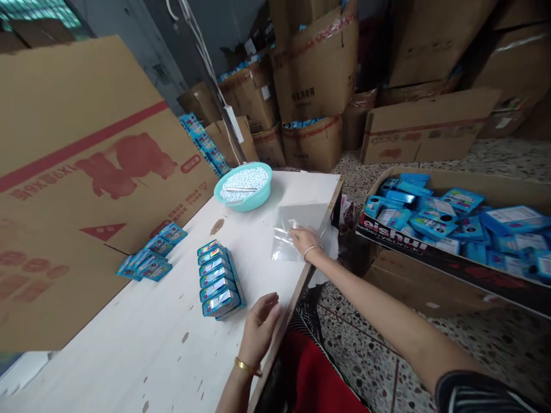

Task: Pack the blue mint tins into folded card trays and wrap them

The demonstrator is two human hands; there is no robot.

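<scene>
My right hand (pixel 305 242) reaches to the table's right edge, its fingertips closed on the top of a stack of clear plastic bags (pixel 282 248). Something whitish shows at those fingertips, too small to make out. Near the table's front edge hovers my left hand (pixel 260 321), loosely curved, thumb apart from the fingers, holding nothing. Just left of it stands a row of small blue printed boxes (pixel 218 281), packed side by side in two layers or rows; I cannot tell which.
A turquoise basin (pixel 253 201) of small white pellets, with a metal tool (pixel 241 189) on top, stands at the table's far end. More blue boxes (pixel 148 261) lean by a large carton (pixel 99 172). An open carton (pixel 430 252) full of blue boxes is at right.
</scene>
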